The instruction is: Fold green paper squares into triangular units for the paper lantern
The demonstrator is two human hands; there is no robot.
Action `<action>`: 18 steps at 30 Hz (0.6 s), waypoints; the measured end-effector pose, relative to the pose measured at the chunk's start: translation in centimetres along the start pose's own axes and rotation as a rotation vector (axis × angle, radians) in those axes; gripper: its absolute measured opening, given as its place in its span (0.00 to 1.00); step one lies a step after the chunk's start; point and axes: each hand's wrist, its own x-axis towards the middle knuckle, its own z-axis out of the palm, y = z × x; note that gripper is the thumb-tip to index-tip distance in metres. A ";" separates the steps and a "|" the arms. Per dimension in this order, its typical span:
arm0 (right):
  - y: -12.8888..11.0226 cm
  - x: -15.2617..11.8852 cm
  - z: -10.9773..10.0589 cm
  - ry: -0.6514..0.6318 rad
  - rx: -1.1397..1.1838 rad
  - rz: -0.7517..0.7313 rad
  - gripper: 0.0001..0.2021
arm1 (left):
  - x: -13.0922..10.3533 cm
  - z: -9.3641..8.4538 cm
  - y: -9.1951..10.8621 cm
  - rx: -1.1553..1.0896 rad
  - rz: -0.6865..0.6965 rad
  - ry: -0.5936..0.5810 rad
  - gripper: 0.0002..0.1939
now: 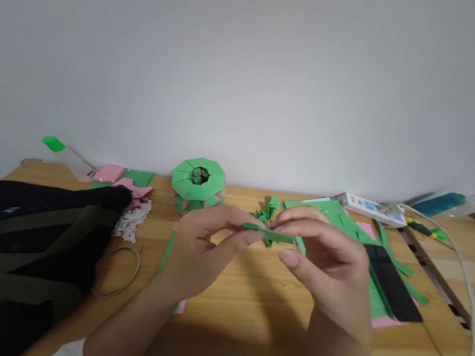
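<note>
Above the wooden table, a folded green paper strip (278,237) is held between my two hands. My left hand (206,244) pinches its left end between thumb and index finger. At the other end, my right hand (327,258) has its fingers curled over the top, with the thumb below close to the strip's right tip. Behind the hands stands a ring-shaped green and pink folded-paper model (198,181) with a hole in its middle. Small green folded paper pieces (269,206) lie just beyond the strip, partly hidden by the fingers.
A black bag (25,242) covers the table's left side, beside white paper scraps (132,221) and pink folded pieces (132,188). On the right, a black phone (394,285) rests on green paper sheets (342,219). A white power strip (372,209) with a cable sits behind.
</note>
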 end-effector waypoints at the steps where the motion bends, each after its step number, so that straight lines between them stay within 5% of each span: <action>1: -0.1 0.0 0.2 0.034 -0.030 -0.008 0.08 | -0.1 0.0 0.2 0.070 0.080 0.003 0.04; 4: -0.1 -0.2 1.1 0.272 -0.165 -0.073 0.10 | -0.4 0.1 0.6 0.210 0.254 0.010 0.08; 7: 0.0 -0.6 1.9 0.453 -0.471 -0.280 0.16 | -0.6 0.4 0.5 0.339 0.282 0.071 0.08; 11: -0.2 -1.1 2.1 0.290 -0.698 -0.352 0.21 | -0.7 0.5 0.2 0.358 0.259 0.118 0.06; 18: -0.1 -0.6 2.0 0.130 -0.643 -0.365 0.21 | -0.8 0.3 0.2 0.336 0.183 0.122 0.07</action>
